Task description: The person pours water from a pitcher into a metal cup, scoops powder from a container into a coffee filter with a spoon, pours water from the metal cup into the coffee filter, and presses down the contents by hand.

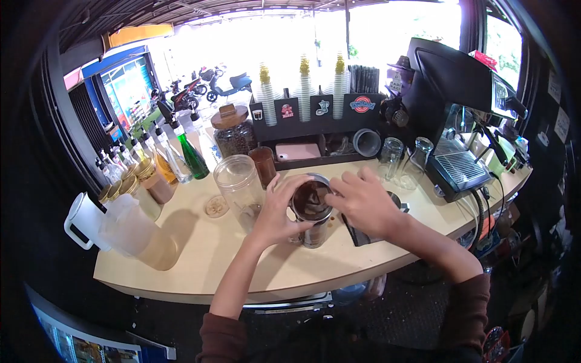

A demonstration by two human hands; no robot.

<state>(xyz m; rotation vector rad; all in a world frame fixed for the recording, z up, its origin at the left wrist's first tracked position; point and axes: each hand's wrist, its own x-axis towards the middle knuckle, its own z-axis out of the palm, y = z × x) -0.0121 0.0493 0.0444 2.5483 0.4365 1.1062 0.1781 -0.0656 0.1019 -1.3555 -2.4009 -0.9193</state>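
At the middle of the counter stands a clear glass vessel [313, 236] with a round metal-rimmed container [311, 202] on top, dark inside. My left hand [278, 209] is wrapped round the container's left side, thumb at the front and fingers at the back. My right hand [366, 202] is at its right rim with the fingers bent together; whatever they hold is too small to make out. Left of my left hand is a tall clear jar [239, 181] with a little dark matter near its bottom. A brown-filled glass [262, 166] stands behind.
A wooden lid [216, 206] lies left of the jar. Pitchers [136, 233] and bottles [190, 151] line the left side. Behind are a cup rack [315, 112] and a lidded bean jar [235, 133]. Two glasses [390, 158] and an espresso machine [454, 121] are at the right.
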